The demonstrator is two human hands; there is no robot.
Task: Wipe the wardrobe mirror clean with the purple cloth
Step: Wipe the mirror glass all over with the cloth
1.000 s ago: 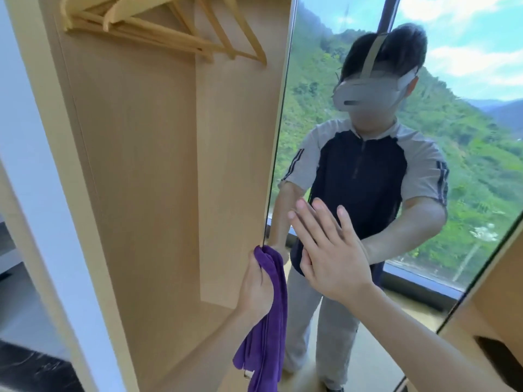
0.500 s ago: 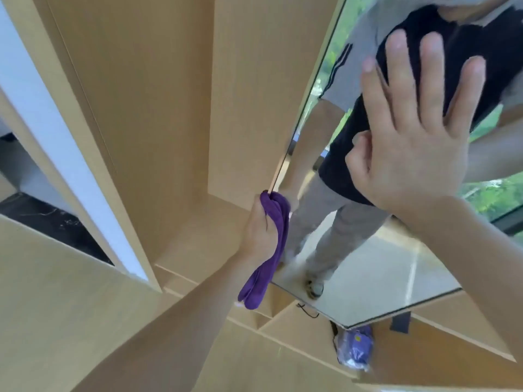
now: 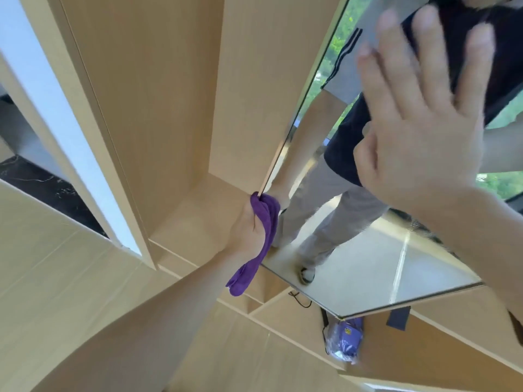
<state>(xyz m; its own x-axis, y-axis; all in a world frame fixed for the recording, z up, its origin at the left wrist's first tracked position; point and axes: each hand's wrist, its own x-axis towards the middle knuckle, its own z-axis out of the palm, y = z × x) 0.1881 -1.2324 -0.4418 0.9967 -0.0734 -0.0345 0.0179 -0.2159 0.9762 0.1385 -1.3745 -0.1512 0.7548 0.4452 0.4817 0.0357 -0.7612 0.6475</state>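
The wardrobe mirror (image 3: 368,273) is a tall frameless pane on the right, reflecting a person and a green hillside. My left hand (image 3: 247,227) grips the purple cloth (image 3: 264,222) bunched against the mirror's left edge, low down. The cloth's loose end (image 3: 240,281) hangs below my wrist. My right hand (image 3: 421,120) lies flat on the glass higher up, fingers spread and straight, slightly blurred.
An open light-wood wardrobe compartment (image 3: 169,108) lies left of the mirror, with a wooden base shelf (image 3: 198,216). Below the mirror's bottom corner sits a plastic-wrapped purple item (image 3: 345,340) beside a black cable (image 3: 300,299). A white wall strip (image 3: 56,123) and dark floor (image 3: 42,185) are far left.
The cloth in my left hand has slid down the mirror's left edge toward its bottom. The view has tilted downward. My right hand stays flat on the glass.
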